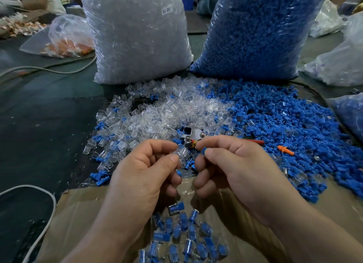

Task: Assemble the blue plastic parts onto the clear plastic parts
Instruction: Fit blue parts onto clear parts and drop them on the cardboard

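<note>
Finished pile [176, 239]: nearest me, at 6 o'clock from the hands, clear shells already filled with blue, lying on the cardboard [82, 213].
Left hand [145, 176]: thumb and forefinger pinch one clear part [181, 152]. The other fingers are curled under.
Right hand [235, 168]: thumb and forefinger pinch one blue part [204, 151]. Only its tip shows past the thumb.
Gap: the two parts are near each other but apart, with the blue one at 3 o'clock from the clear one.
Step, as I judge it: line up, then push the blue into the clear.
How I'd run it: turn the clear part's open end to face 3 o'clock and hold it by the walls so the mouth stays free. Bring the blue part in straight along the axis and press until it seats. Which end of the blue part leads I cannot tell.
Risk: a crooked entry may jam, and squeezing the shell may narrow the mouth.
Metal tool [191, 137]: at 12 o'clock just beyond the fingertips, not needed here.
Clear stock [167, 113]: loose heap at 11 o'clock.
Blue stock [284, 125]: loose heap at 2 o'clock.
Bags: clear bag [135, 33] at 11 o'clock and blue bag [255, 31] at 1 o'clock, farthest back.
</note>
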Available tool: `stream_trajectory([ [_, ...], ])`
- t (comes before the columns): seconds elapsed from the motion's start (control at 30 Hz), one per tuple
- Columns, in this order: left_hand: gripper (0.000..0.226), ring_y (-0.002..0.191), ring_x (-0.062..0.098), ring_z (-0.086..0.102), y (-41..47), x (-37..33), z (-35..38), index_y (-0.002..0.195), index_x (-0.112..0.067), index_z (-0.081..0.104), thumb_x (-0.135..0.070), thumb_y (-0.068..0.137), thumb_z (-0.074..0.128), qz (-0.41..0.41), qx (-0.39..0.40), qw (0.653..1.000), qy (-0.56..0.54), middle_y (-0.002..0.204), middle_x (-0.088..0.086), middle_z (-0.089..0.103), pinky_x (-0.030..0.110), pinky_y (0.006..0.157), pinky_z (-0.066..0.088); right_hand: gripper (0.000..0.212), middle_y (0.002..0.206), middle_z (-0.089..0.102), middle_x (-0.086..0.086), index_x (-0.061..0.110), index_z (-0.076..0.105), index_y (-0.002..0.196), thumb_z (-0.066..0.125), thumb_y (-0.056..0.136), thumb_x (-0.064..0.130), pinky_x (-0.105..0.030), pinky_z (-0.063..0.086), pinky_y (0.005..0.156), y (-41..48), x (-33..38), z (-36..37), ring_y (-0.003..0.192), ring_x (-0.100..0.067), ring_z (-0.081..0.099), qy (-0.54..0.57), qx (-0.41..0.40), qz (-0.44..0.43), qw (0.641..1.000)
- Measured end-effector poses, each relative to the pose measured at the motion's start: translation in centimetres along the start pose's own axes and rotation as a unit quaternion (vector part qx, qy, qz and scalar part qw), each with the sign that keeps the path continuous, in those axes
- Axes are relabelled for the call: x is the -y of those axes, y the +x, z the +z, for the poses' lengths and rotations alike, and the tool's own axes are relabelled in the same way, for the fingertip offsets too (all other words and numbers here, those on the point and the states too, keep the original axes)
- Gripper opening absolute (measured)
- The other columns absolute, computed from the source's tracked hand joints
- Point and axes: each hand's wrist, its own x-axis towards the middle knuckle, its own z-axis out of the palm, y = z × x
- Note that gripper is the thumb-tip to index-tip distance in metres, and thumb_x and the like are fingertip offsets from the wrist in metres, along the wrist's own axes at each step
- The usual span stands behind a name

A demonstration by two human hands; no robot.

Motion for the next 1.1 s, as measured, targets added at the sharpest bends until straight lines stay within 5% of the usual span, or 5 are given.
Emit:
stream_trajectory([
  [0.3, 0.023, 0.055, 0.017, 0.063, 0.0, 0.5, -0.1, 0.094, -0.033, 0.074, -0.012, 0.094, 0.065, 0.001, -0.006, 1.0, 0.011, 0.073, 0.008, 0.071, 0.025, 0.051, 0.051, 0.021, 0.082, 0.071, 0.0, 0.037, 0.055, 0.082, 0.045, 0.098, 0.029, -0.042, 0.06, 0.055, -0.5, -0.6, 0.1, 0.066, -0.024, 0.071, -0.15, -0.018, -0.108, 0.982],
  [0.47, 0.022, 0.057, 0.017, 0.065, 0.1, 0.7, -0.1, 0.089, -0.031, 0.074, -0.011, 0.093, 0.066, -0.008, -0.004, 1.0, 0.018, 0.072, 0.007, 0.071, 0.026, 0.052, 0.052, 0.01, 0.101, 0.057, 0.017, 0.032, 0.06, 0.098, 0.051, 0.093, 0.033, -0.019, 0.049, 0.081, -0.3, -1.0, -0.1, 0.098, -0.006, 0.059, -0.385, -0.066, -0.338, 0.856],
  [0.53, 0.018, 0.058, 0.016, 0.065, 0.0, 0.6, 0.1, 0.089, -0.028, 0.074, -0.011, 0.09, 0.069, 0.001, 0.01, 1.0, 0.026, 0.072, 0.007, 0.07, 0.026, 0.053, 0.053, 0.012, 0.1, 0.059, 0.013, 0.022, 0.066, 0.097, 0.056, 0.092, 0.027, -0.018, 0.048, 0.079, -0.3, -1.0, 0.1, 0.096, -0.006, 0.059, -0.374, -0.055, -0.374, 0.847],
  [0.87, 0.025, 0.059, 0.017, 0.064, -0.4, 0.1, 0.2, 0.088, -0.026, 0.075, -0.003, 0.091, 0.067, 0.04, 0.068, 0.996, 0.035, 0.07, 0.007, 0.069, 0.024, 0.056, 0.051, 0.017, 0.099, 0.061, 0.015, 0.019, 0.069, 0.095, 0.056, 0.089, 0.03, -0.018, 0.048, 0.081, 0.1, -1.7, 0.6, 0.095, 0.0, 0.059, -0.398, -0.052, -0.353, 0.845],
  [1.1, 0.02, 0.056, 0.01, 0.062, -0.3, -0.4, 0.3, 0.083, -0.025, 0.077, -0.022, 0.064, 0.073, 0.039, 0.053, 0.998, -0.015, 0.069, 0.003, 0.071, 0.018, 0.051, 0.05, 0.019, 0.103, 0.065, 0.014, 0.019, 0.072, 0.098, 0.057, 0.09, 0.027, -0.027, 0.049, 0.085, 0.0, -1.6, 0.2, 0.098, -0.009, 0.061, -0.436, -0.027, -0.378, 0.817],
])
